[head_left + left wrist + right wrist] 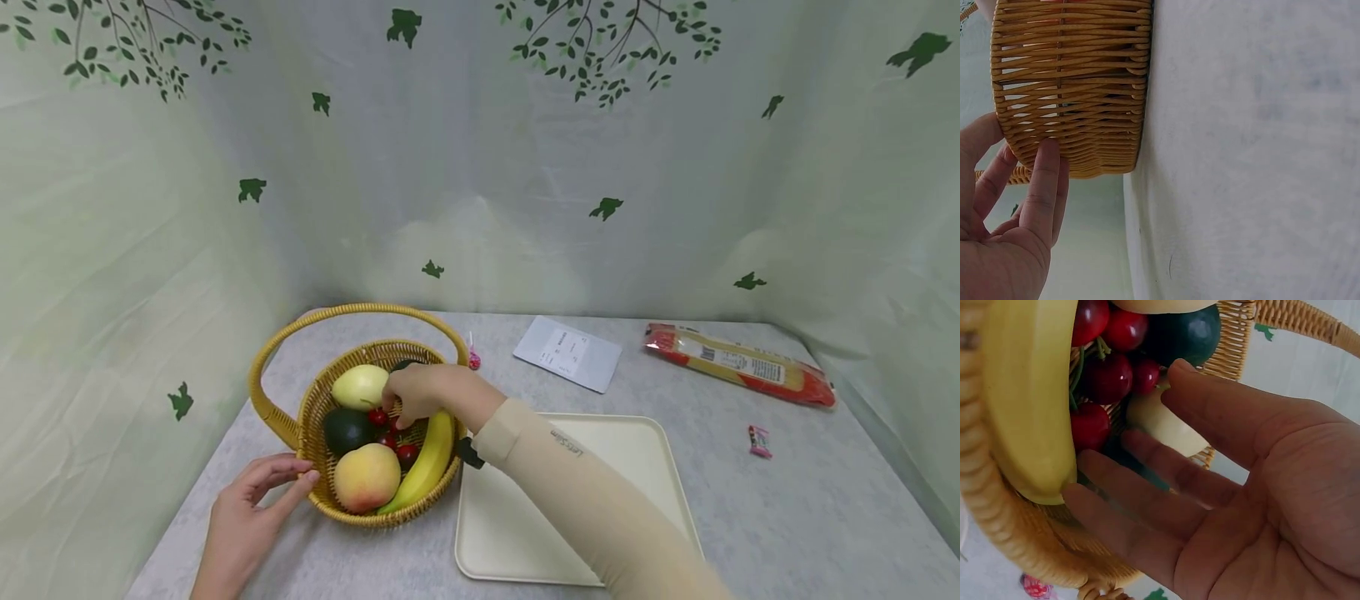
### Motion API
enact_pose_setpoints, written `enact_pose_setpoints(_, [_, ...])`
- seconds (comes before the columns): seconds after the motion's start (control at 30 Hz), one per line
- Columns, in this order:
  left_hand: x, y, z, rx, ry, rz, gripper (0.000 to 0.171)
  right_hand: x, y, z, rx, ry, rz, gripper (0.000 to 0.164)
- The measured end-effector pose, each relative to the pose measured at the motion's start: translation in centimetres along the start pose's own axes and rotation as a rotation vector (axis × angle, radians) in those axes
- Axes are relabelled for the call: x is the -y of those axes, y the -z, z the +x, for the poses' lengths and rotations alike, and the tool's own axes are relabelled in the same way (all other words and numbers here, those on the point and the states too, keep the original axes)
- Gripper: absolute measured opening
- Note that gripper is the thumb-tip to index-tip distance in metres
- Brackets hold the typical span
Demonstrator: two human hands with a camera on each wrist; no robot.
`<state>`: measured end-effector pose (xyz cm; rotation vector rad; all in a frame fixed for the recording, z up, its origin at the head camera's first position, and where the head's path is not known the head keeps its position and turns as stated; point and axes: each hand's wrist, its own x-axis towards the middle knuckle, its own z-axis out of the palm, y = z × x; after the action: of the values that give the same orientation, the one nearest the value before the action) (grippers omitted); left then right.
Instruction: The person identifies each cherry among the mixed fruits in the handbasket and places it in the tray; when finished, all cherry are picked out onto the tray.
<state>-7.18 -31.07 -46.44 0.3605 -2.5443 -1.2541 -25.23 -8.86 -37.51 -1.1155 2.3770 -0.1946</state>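
Note:
A wicker basket (pixel 386 521) with a tall handle stands at the left of the table. My left hand (pixel 251 508) pinches its near left rim, with fingertips against the woven wall (pixel 1079 94) in the left wrist view. My right hand (pixel 420 393) reaches into the basket, fingers spread and extended above the red cherries (pixel 1108 378), holding nothing that I can see. Around the cherries lie a banana (pixel 429 467), a peach (pixel 367 477), a dark green avocado-like fruit (pixel 348 431) and a pale yellow-green fruit (pixel 360 387). Another dark item (pixel 406 364) is partly hidden behind my right hand.
A cream tray (pixel 570 550) lies right of the basket under my right forearm. Farther back are a wrapped lollipop (pixel 474 359), a grey labelled packet (pixel 567 353) and a long red-and-yellow food package (pixel 738 364). A small pink wrapped candy (pixel 759 442) is at the right.

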Motion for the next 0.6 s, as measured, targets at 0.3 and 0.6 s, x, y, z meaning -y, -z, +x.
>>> enact_pose_setpoints(0.3, [-0.1,0.0,-0.1,-0.004,-0.018,-0.014,0.022,0.4,0.3,0.7,0.07,-0.052,0.038,0.023])
enact_pose_setpoints(0.6, [-0.1,0.0,0.0,-0.006,-0.009,0.0,0.022,0.9,0.4,1.3,0.15,-0.091,0.084,0.022])
